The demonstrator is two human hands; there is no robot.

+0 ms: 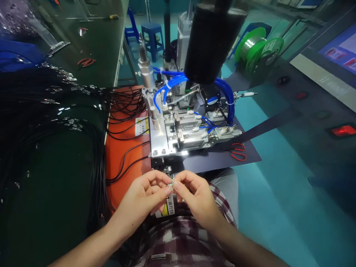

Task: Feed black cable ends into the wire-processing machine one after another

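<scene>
Both hands meet in front of the metal machine [191, 129], at the near end of its bench. My left hand [148, 191] is closed in a pinch, thumb against forefinger. My right hand [196, 193] pinches from the other side, its fingertips almost touching the left ones. Between the fingertips shows a tiny piece with thin coloured strands [171, 183], teal and yellowish, which look like fine wires. Fingers cover most of it. Just below the hands, a yellow-and-white warning label [167, 209] is partly hidden by them.
Black cables [94, 148] lie bundled at left, some crossing the orange surface [119, 155] to the machine. Red-handled pliers [239, 152] rest at the machine's right; another red-handled tool [86, 62] lies far left. A black cylinder [213, 44] hangs overhead. A screen [339, 52] stands at right.
</scene>
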